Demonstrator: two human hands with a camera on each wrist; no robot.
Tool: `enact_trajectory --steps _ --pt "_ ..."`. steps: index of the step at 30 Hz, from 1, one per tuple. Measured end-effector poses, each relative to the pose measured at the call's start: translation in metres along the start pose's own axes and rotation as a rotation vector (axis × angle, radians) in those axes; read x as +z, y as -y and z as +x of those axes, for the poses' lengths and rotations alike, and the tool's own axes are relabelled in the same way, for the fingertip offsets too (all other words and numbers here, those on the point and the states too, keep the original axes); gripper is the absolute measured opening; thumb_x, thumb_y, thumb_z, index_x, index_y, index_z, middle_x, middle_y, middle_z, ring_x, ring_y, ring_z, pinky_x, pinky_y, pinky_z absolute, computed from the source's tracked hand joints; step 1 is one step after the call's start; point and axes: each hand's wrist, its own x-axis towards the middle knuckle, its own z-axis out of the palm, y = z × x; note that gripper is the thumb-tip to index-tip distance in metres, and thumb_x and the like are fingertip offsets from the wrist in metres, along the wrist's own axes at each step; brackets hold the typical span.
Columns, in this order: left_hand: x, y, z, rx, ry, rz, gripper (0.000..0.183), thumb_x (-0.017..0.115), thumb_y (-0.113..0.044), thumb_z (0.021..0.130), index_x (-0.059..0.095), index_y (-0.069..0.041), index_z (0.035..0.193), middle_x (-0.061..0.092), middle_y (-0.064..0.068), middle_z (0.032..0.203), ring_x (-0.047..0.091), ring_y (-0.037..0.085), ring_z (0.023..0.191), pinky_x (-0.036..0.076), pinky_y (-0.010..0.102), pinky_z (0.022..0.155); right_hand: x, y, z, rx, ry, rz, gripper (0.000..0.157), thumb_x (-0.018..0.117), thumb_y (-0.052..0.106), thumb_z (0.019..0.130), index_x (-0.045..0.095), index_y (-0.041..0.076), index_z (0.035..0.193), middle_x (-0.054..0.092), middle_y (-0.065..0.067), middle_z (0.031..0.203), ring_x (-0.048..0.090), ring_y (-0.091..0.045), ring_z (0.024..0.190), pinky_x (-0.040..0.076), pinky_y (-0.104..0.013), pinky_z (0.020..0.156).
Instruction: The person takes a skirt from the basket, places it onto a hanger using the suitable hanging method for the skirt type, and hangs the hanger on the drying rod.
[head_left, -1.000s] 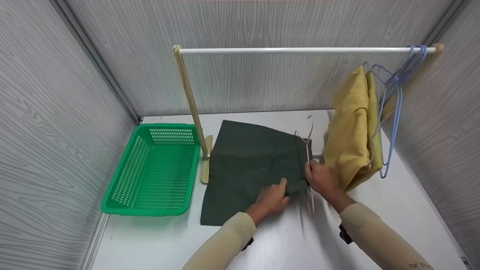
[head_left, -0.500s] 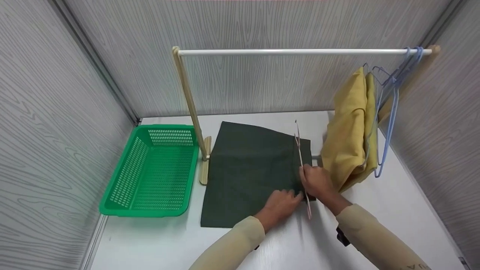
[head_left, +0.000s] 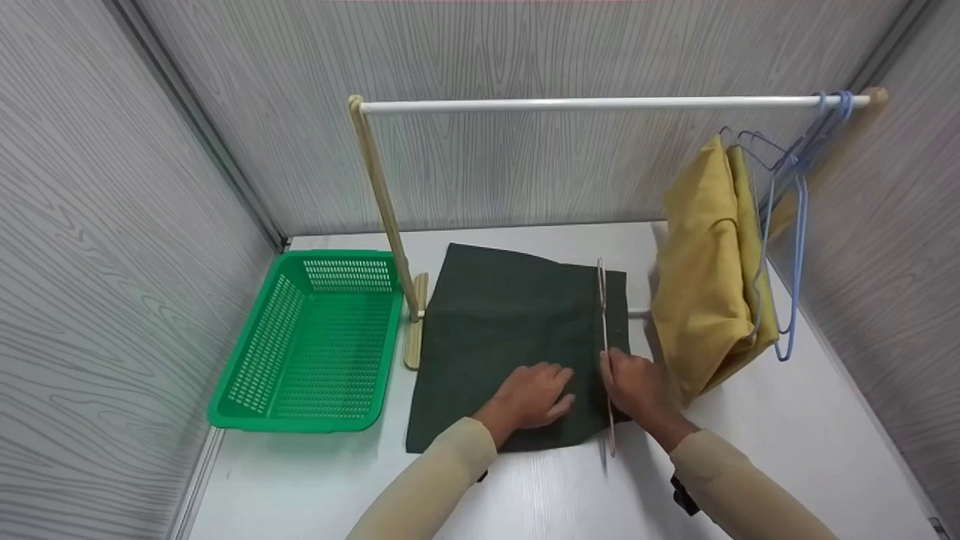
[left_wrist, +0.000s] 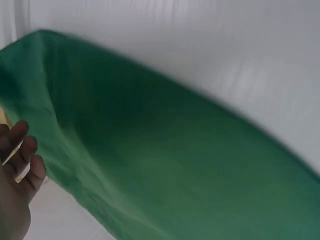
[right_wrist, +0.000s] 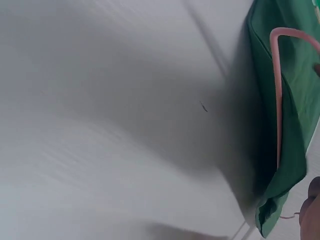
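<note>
A dark green cloth (head_left: 510, 315) lies spread on the white table, its right strip passing under a pink wire hanger (head_left: 603, 300) that stands edge-on to the head camera. My right hand (head_left: 637, 384) grips the hanger's lower bar over that strip. In the right wrist view the pink hanger (right_wrist: 278, 100) runs along the green cloth (right_wrist: 295, 145), whose end is bunched up. My left hand (head_left: 531, 394) is over the cloth's front part, fingers spread and loosely bent, nothing in them. The left wrist view shows the hand (left_wrist: 20, 170) beside the cloth (left_wrist: 150, 150), which is blurred there.
A green plastic basket (head_left: 330, 352) stands at the left. Across the back runs a rack with a white rod (head_left: 585, 105) and wooden posts (head_left: 384, 202). At its right end hang yellow cloths (head_left: 705, 285) and blue hangers (head_left: 795, 262). Wood-patterned walls enclose the table.
The right hand has turned the pink hanger edge-on and shifted it slightly toward the front. The left hand let go of the cloth's front right corner and moved left; that corner now lies spread out.
</note>
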Motion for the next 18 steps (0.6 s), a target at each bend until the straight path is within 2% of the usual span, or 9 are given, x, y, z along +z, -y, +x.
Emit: enact_trajectory --steps 3,6,8,11,14,18 --pt "-0.012 0.01 0.003 -0.048 -0.106 0.036 0.043 0.045 -0.041 0.103 0.062 -0.011 0.128 0.07 0.004 0.112 0.067 0.017 0.095 0.057 0.032 0.082 0.009 0.001 -0.003 -0.05 -0.064 0.041 0.031 0.056 0.015 0.099 0.053 0.005 0.069 0.045 -0.006 0.052 0.043 -0.021 0.044 0.036 -0.039 0.044" --pt "-0.023 0.018 0.01 -0.082 -0.23 0.086 0.04 0.047 -0.042 0.102 0.066 -0.01 0.119 0.071 0.004 0.1 0.066 0.017 0.083 0.057 0.031 0.072 0.016 0.001 -0.006 -0.102 -0.11 0.054 0.031 0.058 0.012 0.097 0.051 0.005 0.068 0.044 -0.007 0.05 0.044 -0.024 0.041 0.037 -0.043 0.043" --pt "-0.029 0.021 0.015 -0.113 -0.297 0.122 0.04 0.048 -0.044 0.102 0.068 -0.011 0.112 0.07 0.003 0.094 0.065 0.016 0.078 0.056 0.03 0.067 0.019 0.0 -0.009 -0.123 -0.117 0.042 0.03 0.058 0.012 0.097 0.05 0.005 0.068 0.042 -0.006 0.049 0.043 -0.023 0.04 0.037 -0.042 0.041" --pt "-0.04 0.023 0.024 -0.174 -0.352 0.173 0.044 0.046 -0.049 0.101 0.068 -0.011 0.106 0.07 0.003 0.09 0.064 0.017 0.076 0.055 0.032 0.066 0.023 0.0 -0.013 -0.142 -0.103 0.042 0.029 0.059 0.011 0.097 0.05 0.005 0.07 0.04 -0.004 0.05 0.041 -0.019 0.04 0.035 -0.039 0.041" --pt "-0.051 0.023 0.037 -0.247 -0.331 0.197 0.054 0.038 -0.056 0.101 0.067 -0.011 0.108 0.071 0.004 0.096 0.066 0.019 0.085 0.055 0.036 0.075 0.026 0.002 -0.017 -0.13 -0.087 0.053 0.028 0.059 0.011 0.097 0.05 0.006 0.071 0.039 -0.001 0.051 0.036 -0.014 0.042 0.032 -0.034 0.041" --pt "-0.059 0.019 0.059 -0.364 -0.217 0.096 0.067 0.032 -0.065 0.1 0.064 -0.01 0.119 0.07 0.006 0.107 0.065 0.021 0.096 0.051 0.039 0.086 0.03 0.006 -0.02 -0.116 -0.062 0.069 0.026 0.06 0.011 0.097 0.051 0.006 0.073 0.037 0.001 0.053 0.033 -0.011 0.045 0.029 -0.029 0.043"
